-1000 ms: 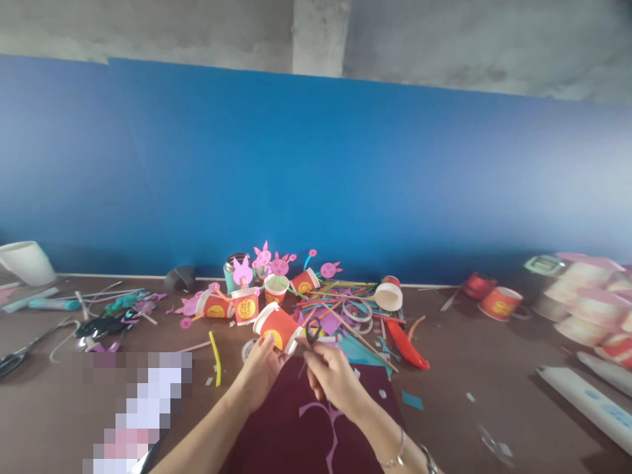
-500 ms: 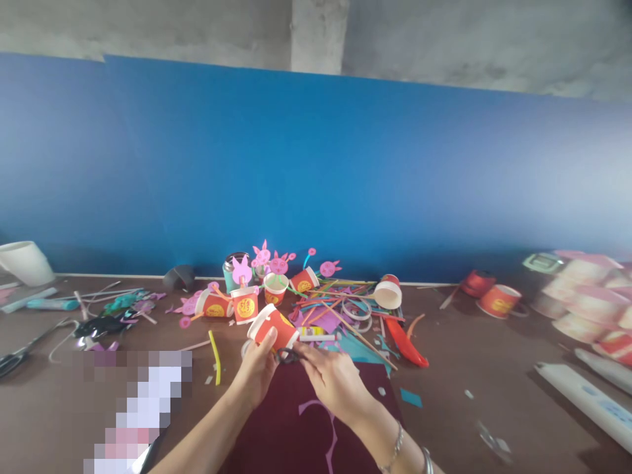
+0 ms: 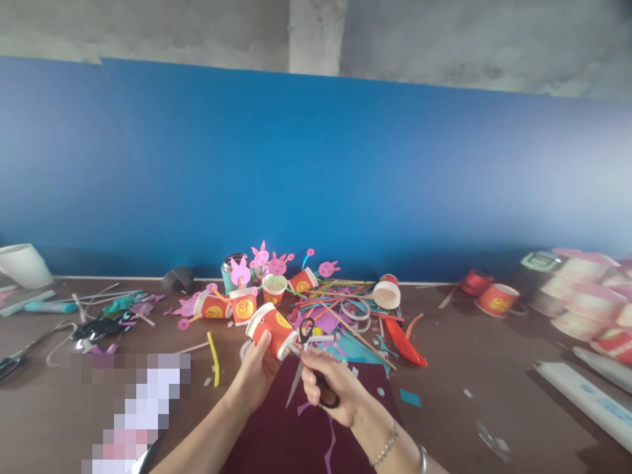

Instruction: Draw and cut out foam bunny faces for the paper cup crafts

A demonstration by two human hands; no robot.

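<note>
My left hand (image 3: 259, 368) is wrapped round a red paper cup (image 3: 275, 329) with a white rim and a yellow print, tilted above the maroon sheet (image 3: 276, 428). Close by on its right, my right hand (image 3: 333, 382) grips a pair of black-handled scissors (image 3: 295, 383). Their blades are spread, one pointing down and toward me, and part of them is hidden by my fingers and the cup. Curved pink paper strips (image 3: 330, 431) lie on the sheet below. Behind the cup stand red cups (image 3: 243, 307) bearing pink paper animal faces (image 3: 240, 270).
A pile of coloured straws and paper scraps (image 3: 336, 309) spreads behind my hands. A cup on its side (image 3: 386, 293) lies right of it. Stacked cups (image 3: 587, 289) fill the far right, near a long white box (image 3: 585, 401). Black scissors (image 3: 14, 362) lie at far left.
My right hand has turned and drawn slightly down from the cup; the scissors' blades now show, pointing toward me. The cup in my left hand has hardly moved.
</note>
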